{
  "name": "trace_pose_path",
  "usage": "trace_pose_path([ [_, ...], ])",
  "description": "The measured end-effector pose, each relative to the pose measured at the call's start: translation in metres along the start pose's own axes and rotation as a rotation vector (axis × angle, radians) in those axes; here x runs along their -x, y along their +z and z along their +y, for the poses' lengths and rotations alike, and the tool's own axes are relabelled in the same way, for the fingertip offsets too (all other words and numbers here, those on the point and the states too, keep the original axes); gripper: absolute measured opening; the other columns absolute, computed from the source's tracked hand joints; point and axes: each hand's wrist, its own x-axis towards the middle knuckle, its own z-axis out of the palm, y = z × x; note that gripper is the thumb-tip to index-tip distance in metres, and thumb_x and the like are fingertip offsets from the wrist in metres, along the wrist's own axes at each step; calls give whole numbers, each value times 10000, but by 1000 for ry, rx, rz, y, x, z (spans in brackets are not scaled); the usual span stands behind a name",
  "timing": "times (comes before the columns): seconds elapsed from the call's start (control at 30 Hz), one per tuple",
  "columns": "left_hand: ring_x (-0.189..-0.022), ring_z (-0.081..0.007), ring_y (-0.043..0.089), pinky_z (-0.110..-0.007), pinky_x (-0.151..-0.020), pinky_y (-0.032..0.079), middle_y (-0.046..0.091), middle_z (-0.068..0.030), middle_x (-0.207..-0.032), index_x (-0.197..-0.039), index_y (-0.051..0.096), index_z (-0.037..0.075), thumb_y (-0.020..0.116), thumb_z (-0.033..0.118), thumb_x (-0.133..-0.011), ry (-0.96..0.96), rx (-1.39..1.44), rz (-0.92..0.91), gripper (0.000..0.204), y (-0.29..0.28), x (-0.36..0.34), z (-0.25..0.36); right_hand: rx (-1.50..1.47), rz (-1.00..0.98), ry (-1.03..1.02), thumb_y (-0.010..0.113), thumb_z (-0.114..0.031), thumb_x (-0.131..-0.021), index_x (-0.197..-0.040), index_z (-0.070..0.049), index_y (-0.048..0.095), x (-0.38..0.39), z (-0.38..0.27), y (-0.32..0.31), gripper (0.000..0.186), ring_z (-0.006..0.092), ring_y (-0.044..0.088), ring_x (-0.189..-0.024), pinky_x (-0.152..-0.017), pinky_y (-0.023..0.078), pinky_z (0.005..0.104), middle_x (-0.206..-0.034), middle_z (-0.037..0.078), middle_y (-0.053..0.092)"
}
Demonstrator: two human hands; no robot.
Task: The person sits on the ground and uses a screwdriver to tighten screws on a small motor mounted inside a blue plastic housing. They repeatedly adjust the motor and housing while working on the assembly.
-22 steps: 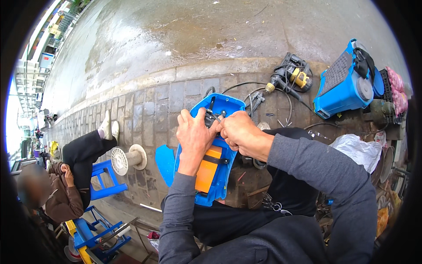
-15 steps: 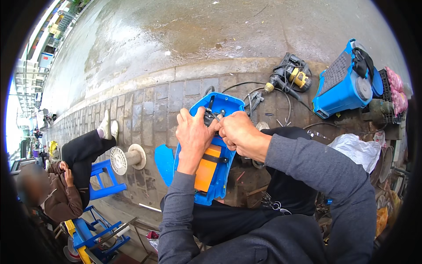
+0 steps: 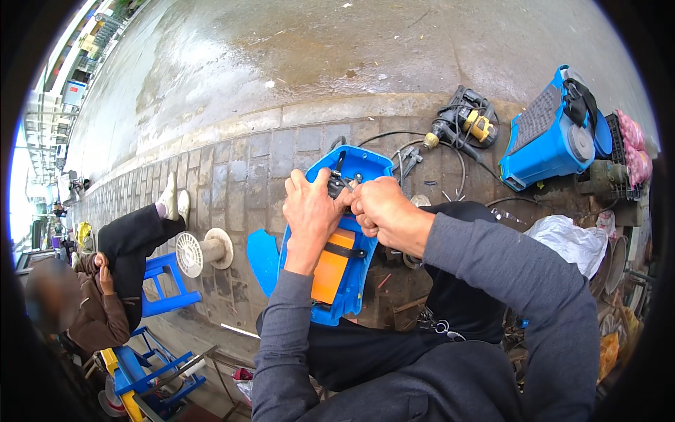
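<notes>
Against my lap leans a blue plastic casing, its inside facing up. An orange block lies in it under a black strap. My left hand reaches over its upper half, thumb and fingers closed around a small black part whose kind I cannot make out. Close against it, my right hand is curled into a fist with its fingertips meeting my left thumb. Whatever the right fingers pinch is hidden.
A flat blue piece and a cream spool lie at left, near a seated person and a blue stool. A yellow-black corded drill and a blue backpack tank are at far right. A white plastic bag lies right.
Both hands keep their places at the black part, with only a slight shift of the fingers. The casing stays where it was.
</notes>
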Motion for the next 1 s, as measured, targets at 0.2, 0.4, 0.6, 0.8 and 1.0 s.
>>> trace_pose_path([
  [0.2,-1108,-426,634,-552,-799,596,574,-194,-1093,-1215,766,148,810,588,-883,-24,56,-52,553,-5,-2,0,480,-11,112,598,-93,-1045,-971,20,686,-1,-39,-16,161,94,374,-413,-397,236,320,-638,18,526],
  [0.4,-1116,-419,636,-553,-835,591,586,-196,-1104,-1244,775,122,811,554,-881,-23,67,-84,566,-10,-3,1,674,-52,42,665,-99,-1024,-1059,69,752,10,-54,-25,193,102,379,-407,-392,252,328,-638,46,556],
  [0.6,-1125,-424,631,-557,-839,589,583,-199,-1110,-1266,765,119,789,572,-909,-15,83,-103,577,-12,-2,0,702,-91,13,636,-88,-1022,-1050,72,761,0,-52,-29,205,104,373,-410,-392,249,333,-633,52,555],
  [0.8,-1128,-431,626,-562,-836,589,575,-205,-1121,-1288,743,126,779,557,-931,14,81,-103,561,-11,-2,-3,648,-83,-13,619,-87,-1019,-1104,73,753,-6,-42,-28,226,107,387,-405,-384,254,337,-613,44,548],
  [1.0,-1133,-433,622,-568,-835,592,570,-207,-1125,-1296,741,137,791,560,-930,-3,60,-105,562,-8,-2,-2,618,11,-30,611,-99,-1029,-1069,58,743,-9,-24,-18,209,122,404,-398,-367,268,341,-620,62,576],
])
